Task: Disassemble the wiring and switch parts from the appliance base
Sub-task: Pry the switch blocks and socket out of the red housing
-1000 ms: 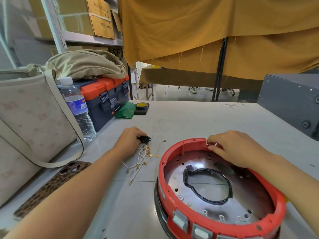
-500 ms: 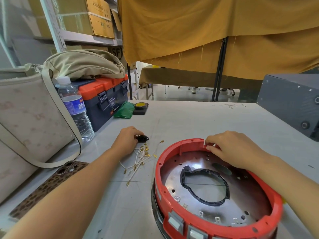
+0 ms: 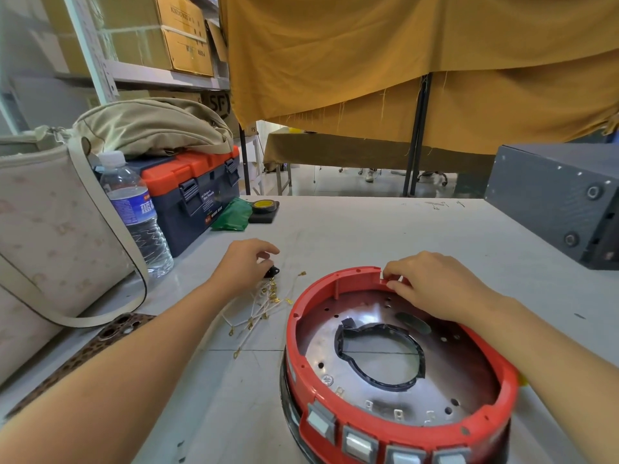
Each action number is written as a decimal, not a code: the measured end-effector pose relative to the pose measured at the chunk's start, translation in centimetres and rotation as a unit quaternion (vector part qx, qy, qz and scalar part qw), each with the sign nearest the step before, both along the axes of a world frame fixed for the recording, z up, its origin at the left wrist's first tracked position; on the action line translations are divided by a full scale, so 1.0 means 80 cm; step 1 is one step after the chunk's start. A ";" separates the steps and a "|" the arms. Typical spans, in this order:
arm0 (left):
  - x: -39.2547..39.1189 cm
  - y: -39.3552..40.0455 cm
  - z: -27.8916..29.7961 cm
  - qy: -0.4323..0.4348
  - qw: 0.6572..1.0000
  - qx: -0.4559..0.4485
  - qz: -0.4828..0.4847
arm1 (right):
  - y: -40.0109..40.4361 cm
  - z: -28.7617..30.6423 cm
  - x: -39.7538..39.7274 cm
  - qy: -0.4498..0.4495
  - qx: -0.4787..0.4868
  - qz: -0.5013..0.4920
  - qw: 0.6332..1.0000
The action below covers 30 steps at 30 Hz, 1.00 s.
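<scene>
A smooth grey table [image 3: 368, 229] carries the round red plastic appliance base [image 3: 395, 426], its shiny perforated metal floor exposed and its near edge cut off below. The right hand [image 3: 432, 286] pinches the far rim. The left hand [image 3: 246, 262], fingers loosely curled, partly hides a small black switch [image 3: 273, 272] above loose white wires [image 3: 261, 309] with brass terminals.

Two bare forearms reach in from the bottom corners, with no sleeves showing. The left hand [image 3: 246, 266] and right hand [image 3: 435, 284] wear no gloves, rings, or watch.
</scene>
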<state>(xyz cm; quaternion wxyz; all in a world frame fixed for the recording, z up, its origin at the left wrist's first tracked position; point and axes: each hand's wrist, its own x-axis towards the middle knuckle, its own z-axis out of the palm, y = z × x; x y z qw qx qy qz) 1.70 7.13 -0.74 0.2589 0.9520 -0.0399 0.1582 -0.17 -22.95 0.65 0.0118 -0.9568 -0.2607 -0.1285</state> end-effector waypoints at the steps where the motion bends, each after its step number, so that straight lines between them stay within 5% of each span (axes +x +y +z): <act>1: -0.004 -0.010 0.006 -0.007 1.000 -0.003 -0.018 | 0.000 0.000 0.000 0.003 0.003 0.000 1.000; 10: -0.044 -0.080 0.032 0.102 0.983 -0.045 -0.145 | -0.001 0.004 -0.003 0.000 0.019 -0.025 1.000; 20: -0.064 -0.079 0.047 0.096 0.993 0.003 -0.071 | -0.006 0.006 -0.006 -0.013 -0.004 -0.101 0.995; 27: -0.083 -0.070 0.056 0.245 0.969 -0.005 -0.023 | -0.009 0.021 -0.017 -0.025 0.015 -0.172 0.985; 30: -0.090 -0.072 0.055 0.238 0.971 -0.028 -0.019 | -0.007 0.026 -0.024 -0.027 0.015 -0.195 0.980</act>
